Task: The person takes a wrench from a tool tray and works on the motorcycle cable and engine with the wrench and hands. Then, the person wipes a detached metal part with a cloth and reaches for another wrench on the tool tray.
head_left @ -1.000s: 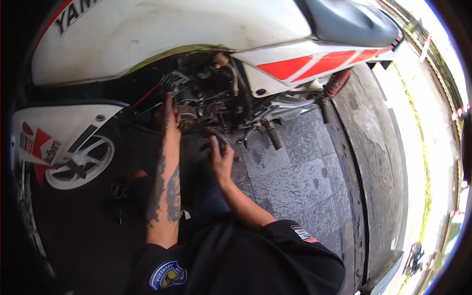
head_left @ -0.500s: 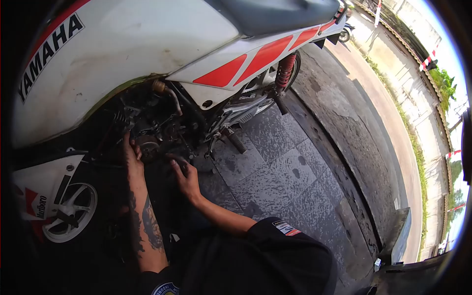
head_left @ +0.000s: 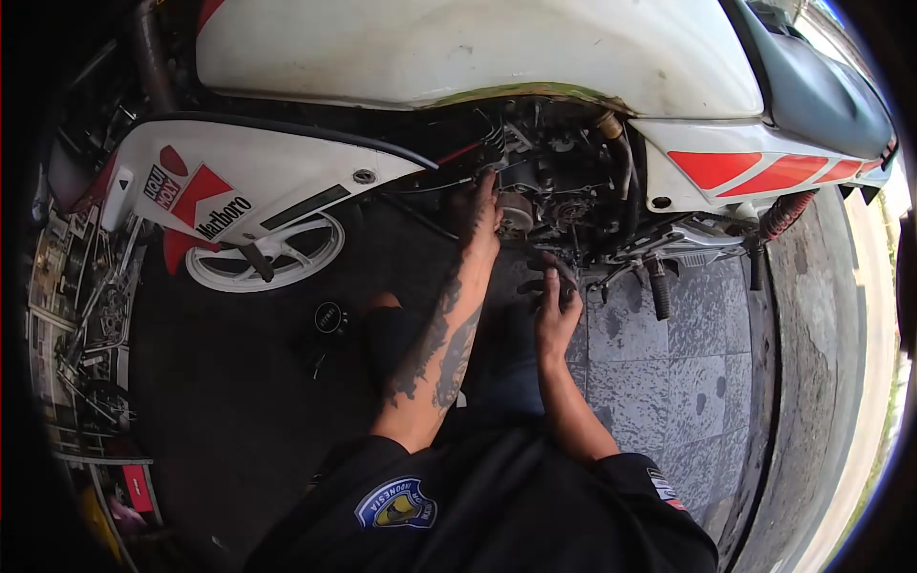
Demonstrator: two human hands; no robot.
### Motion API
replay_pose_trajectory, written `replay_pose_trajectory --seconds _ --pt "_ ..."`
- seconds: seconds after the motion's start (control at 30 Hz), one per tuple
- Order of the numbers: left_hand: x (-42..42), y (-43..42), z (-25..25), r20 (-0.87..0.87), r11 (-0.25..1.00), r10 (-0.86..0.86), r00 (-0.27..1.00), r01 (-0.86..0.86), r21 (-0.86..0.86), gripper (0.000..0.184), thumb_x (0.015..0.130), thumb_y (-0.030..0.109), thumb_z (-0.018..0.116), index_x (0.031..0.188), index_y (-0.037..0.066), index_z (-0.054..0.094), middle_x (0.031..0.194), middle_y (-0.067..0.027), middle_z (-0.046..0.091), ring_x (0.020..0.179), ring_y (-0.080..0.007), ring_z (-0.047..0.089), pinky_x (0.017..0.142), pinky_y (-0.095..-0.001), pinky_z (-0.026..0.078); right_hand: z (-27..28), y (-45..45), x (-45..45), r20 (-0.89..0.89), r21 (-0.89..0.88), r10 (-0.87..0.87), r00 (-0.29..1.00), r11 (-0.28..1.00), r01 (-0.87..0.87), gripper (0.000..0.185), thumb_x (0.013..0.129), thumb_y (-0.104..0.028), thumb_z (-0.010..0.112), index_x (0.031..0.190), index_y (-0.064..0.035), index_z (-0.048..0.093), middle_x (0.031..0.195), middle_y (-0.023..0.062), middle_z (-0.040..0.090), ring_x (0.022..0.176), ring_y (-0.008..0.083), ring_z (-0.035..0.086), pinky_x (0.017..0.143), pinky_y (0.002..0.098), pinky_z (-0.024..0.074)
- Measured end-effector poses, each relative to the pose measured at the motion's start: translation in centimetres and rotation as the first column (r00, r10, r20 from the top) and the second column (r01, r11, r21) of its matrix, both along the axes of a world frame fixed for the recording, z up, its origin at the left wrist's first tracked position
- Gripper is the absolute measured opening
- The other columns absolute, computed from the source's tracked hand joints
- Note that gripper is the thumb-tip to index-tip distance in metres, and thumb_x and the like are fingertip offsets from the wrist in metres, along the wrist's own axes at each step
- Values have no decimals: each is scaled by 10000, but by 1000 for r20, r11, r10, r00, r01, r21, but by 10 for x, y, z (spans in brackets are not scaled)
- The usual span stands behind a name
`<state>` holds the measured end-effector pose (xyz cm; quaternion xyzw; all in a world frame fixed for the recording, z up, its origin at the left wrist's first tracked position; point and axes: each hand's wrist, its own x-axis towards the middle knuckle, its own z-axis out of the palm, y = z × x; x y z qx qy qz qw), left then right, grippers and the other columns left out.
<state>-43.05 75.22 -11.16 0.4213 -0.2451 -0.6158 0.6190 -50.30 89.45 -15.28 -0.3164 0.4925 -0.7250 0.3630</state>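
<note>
A white and red motorcycle [head_left: 458,62] stands in front of me, its dark engine [head_left: 564,172] exposed below the tank. My left hand [head_left: 482,218] is at the left side of a round metal engine part [head_left: 515,216]. Its index finger points upward and its lower fingers are curled; what they grip, if anything, is hidden. Below the engine, my right hand [head_left: 557,301] is raised with the thumb up and the fingers loosely bent and apart. Its fingertips look black with grease, and I make out nothing held in them.
A white lower fairing [head_left: 258,181] and the front wheel [head_left: 277,258] are at the left. The footpeg [head_left: 658,288] sticks out right of my right hand. Shelves of metal parts [head_left: 91,334] line the far left. A round-topped dark object [head_left: 330,318] stands on the floor.
My view has turned left and levelled, bringing the fairing and parts shelves into sight. The left hand stays at the round engine part; the right hand stays below the engine, its fingers more upright.
</note>
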Motion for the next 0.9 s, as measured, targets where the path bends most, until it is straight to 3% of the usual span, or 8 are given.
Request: replay_pose_trajectory --seconds 0.13,0.37,0.53,0.7,0.77,0.9 --pt "-3 -3 0 18 1000 7 1000 -7 -5 246 802 223 697 690 138 495 540 37 448 330 -62 332 291 -208 211 -2 0 -3 -46 -22 -6 999 1000 5 285 963 -212 454 1128 -2 555 972 89 636 618 101 596 449 186 378" --pt "-4 -4 -6 31 1000 -21 999 21 -2 226 819 235 680 704 124 520 540 29 460 329 -63 343 289 -210 207 -2 -1 -6 -63 -3 -13 998 1000 13 299 966 -227 448 1130 0 553 978 97 629 629 105 596 448 183 373" --pt "-1 2 3 -51 1000 -24 998 25 17 264 809 239 693 729 121 471 554 22 463 350 -51 353 303 -203 238 -3 2 -8 -8 -3 -30 1000 1000 30 268 953 -170 476 1133 9 562 955 62 634 651 90 580 502 193 380" --pt "0 -2 1 -27 1000 5 1000 -5 24 305 798 258 706 724 140 434 549 18 465 333 -56 350 300 -197 234 -4 2 -6 -33 18 -7 999 1000 8 282 959 -193 464 1138 5 555 967 84 630 639 98 589 476 190 377" --pt "-2 -2 3 10 999 8 1000 -8 46 224 813 260 686 746 124 522 554 27 464 338 -53 346 298 -198 204 -7 2 -6 -57 0 -11 998 1000 11 298 965 -216 450 1147 -1 545 982 105 626 627 106 597 448 186 375" --pt "3 -5 2 25 996 -34 999 32 81 240 802 270 698 734 126 519 550 31 450 346 -46 342 302 -195 201 -6 1 -8 -74 -2 -8 997 1000 8 293 965 -206 448 1144 5 547 985 102 627 629 102 596 449 186 377"
